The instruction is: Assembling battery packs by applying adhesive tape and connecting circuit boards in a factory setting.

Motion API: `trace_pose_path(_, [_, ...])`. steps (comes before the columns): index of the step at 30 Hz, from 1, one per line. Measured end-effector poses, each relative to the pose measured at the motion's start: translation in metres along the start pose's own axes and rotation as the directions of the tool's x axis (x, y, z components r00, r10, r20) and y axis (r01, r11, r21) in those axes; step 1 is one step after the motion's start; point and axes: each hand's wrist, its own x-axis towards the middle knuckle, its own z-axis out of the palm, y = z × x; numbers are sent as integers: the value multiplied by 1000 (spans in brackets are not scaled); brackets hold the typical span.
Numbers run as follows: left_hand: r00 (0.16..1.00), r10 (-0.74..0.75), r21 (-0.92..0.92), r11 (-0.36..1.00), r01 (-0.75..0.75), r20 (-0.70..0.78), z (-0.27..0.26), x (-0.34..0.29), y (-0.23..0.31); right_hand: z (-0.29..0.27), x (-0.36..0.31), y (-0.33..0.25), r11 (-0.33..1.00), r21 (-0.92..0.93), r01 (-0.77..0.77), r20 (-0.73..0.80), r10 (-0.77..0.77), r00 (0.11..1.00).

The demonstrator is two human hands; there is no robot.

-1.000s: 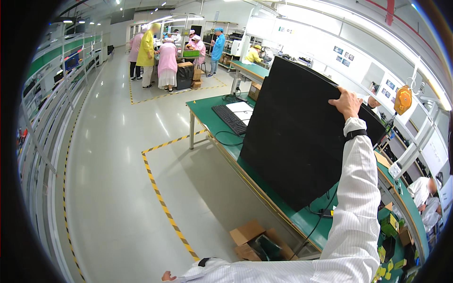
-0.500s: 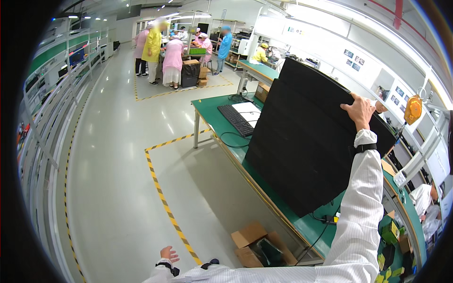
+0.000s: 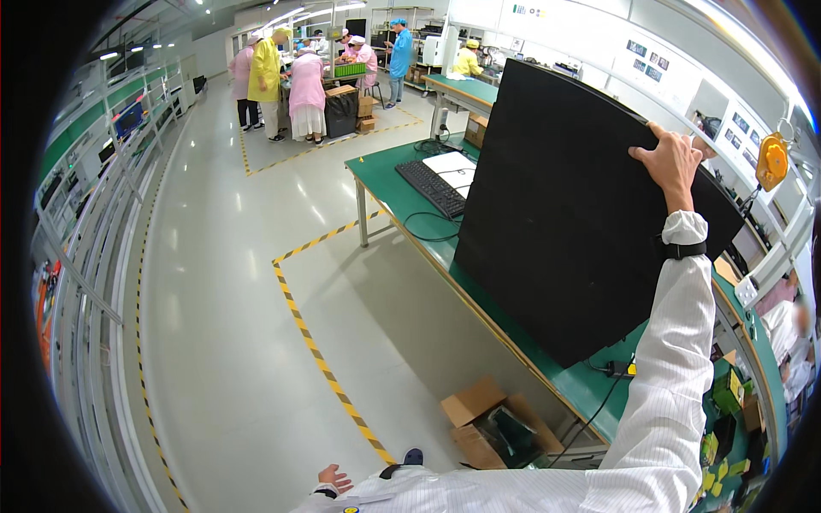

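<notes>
A large flat black panel [image 3: 560,214] stands tilted on the green-topped workbench [image 3: 385,162]; its kind is not clear. My right hand [image 3: 673,168] grips its upper edge near the right corner, thumb on the facing side and the other fingers over the top. Low in the picture, my left hand [image 3: 335,479] hangs beside my body, fingers apart and holding nothing. A black keyboard [image 3: 430,190] and a white sheet or pad [image 3: 459,173] lie left of the panel. Below its lower corner, a black adapter with a cable [image 3: 614,368] rests on the bench.
An opened cardboard box [image 3: 473,402] sits on the floor by the bench. Yellow-black tape [image 3: 318,355] marks the floor. An orange hanging tool balancer [image 3: 772,162] is at the right. Metal racks [image 3: 85,282] line the left; several people work at a far table.
The view has shifted, raising the bench and panel in the picture. My right hand keeps its hold on the panel's edge. The left hand stays low, fingers apart.
</notes>
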Motion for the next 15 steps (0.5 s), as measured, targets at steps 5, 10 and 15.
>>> trace_pose_path(5, [998, 35, 130, 991, -41, 50, 8, -1, 18, 5, 1, 27, 991, -122, 54, -17, -56, 998])
trace_pose_path(10, [986, 102, 226, 966, -130, 129, 33, -10, 64, -16, -66, -9, 977, 163, 135, -437, -51, 898])
trace_pose_path(15, [933, 262, 348, 874, -338, 247, 57, 30, 93, -37, -273, -33, 448, 892, 66, 27, -198, 980])
